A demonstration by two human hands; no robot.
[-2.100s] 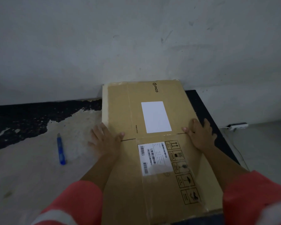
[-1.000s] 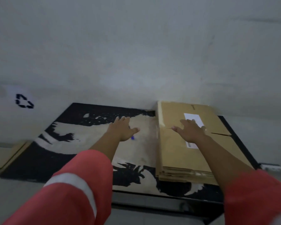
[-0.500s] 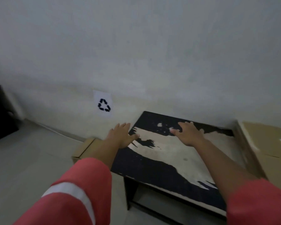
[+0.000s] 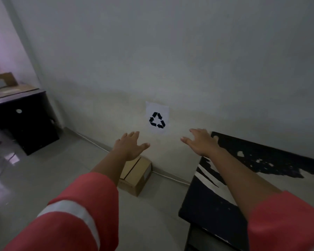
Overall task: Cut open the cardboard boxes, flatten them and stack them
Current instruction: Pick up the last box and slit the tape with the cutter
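Left hand, with fingers straight, spread and released, is held out in the air, hiding part of a small cardboard box. The box stands on the floor against the wall, at 6 o'clock from the recycling sign. Right hand, likewise released and empty, is over the far corner of the worn worktop at 3 o'clock. At 9 o'clock, well apart, a second worktop bears more cardboard boxes.
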